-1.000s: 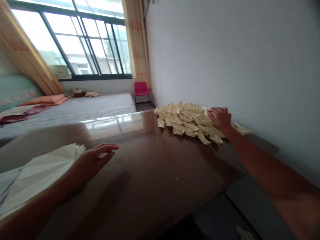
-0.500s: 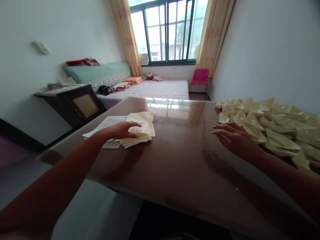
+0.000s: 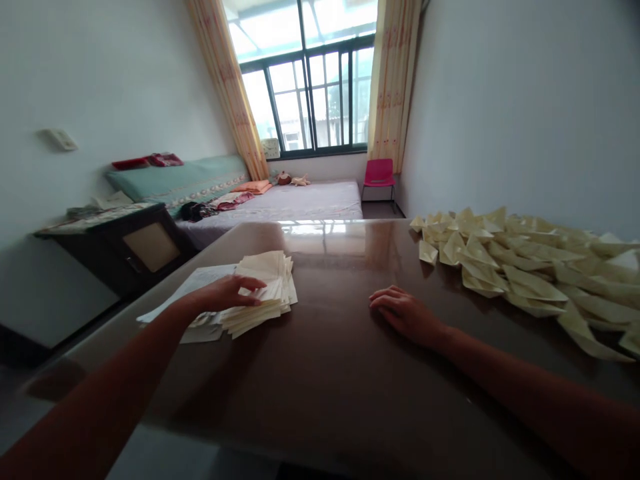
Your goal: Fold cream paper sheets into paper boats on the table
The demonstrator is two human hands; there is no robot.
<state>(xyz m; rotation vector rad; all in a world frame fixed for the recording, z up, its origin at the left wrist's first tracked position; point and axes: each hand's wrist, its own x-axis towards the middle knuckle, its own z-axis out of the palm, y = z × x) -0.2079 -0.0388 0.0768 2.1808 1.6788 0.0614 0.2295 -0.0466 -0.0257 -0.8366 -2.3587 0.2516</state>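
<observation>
On the left of the brown table (image 3: 327,340) lies a loose stack of cream paper sheets (image 3: 273,277), fanned unevenly at its edges. My left hand (image 3: 225,293) rests over the left part of this stack, thumb and fingers apart, apparently holding no sheet. White papers (image 3: 200,283) stick out from beneath the hand and the stack. Near the table's middle my right hand (image 3: 407,317) lies palm down on the bare surface, fingers loosely stretched and nothing visible in them. A large heap of folded cream paper pieces, shaped like boats (image 3: 533,287), spreads over the right side, apart from that hand.
Beyond the table stands a bed (image 3: 320,200) with cushions and clothes on it. A dark cabinet (image 3: 155,247) is at the left, a pink chair (image 3: 379,173) at the back by the window. A white wall (image 3: 525,113) runs along the right.
My right hand has moved left and down, away from the folded paper heap, onto the table. The left hand stays at the stack. The whole view has shifted.
</observation>
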